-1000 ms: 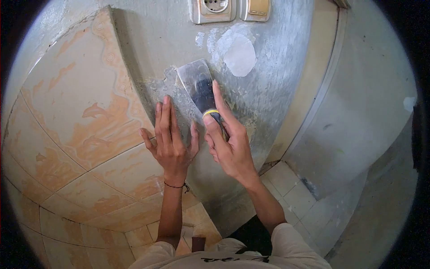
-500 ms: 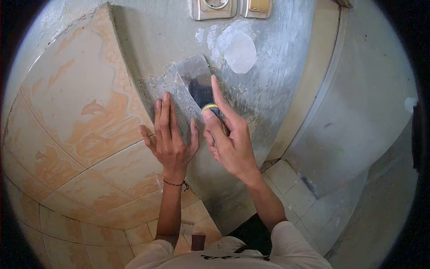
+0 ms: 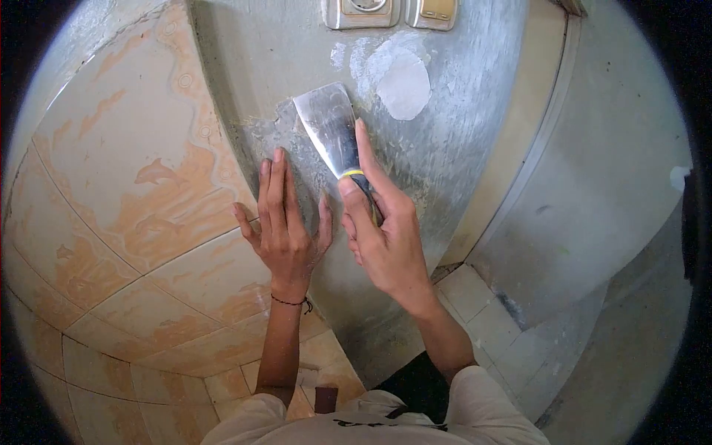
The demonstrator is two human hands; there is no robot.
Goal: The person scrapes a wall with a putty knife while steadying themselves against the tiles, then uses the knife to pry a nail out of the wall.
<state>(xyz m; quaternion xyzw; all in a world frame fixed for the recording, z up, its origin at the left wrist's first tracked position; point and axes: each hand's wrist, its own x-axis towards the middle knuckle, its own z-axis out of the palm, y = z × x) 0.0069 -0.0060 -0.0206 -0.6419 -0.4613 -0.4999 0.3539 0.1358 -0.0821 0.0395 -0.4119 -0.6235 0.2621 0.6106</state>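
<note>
A putty knife (image 3: 326, 126) with a wide metal blade and a dark handle with a yellow ring lies against the grey wall (image 3: 378, 297). My right hand (image 3: 386, 230) is wrapped round its handle, the index finger stretched along the blade's right edge. To the left, my left hand (image 3: 284, 230) rests spread on the wall near the tile edge, holding nothing. Rough, scraped plaster (image 3: 256, 137) shows between its fingertips and the blade. A pale round patch (image 3: 404, 85) is on the wall, up and right of the blade.
Orange-patterned tiles (image 3: 111, 170) cover the wall on the left, their raised edge beside my left hand. A socket (image 3: 363, 13) and a switch (image 3: 432, 13) sit at the top. A door frame (image 3: 512, 163) stands at the right, with floor tiles (image 3: 482, 311) below.
The blade has shifted slightly up and right with my right hand, and its face now looks brighter. My left hand has stayed nearly in place. The view has shifted slightly.
</note>
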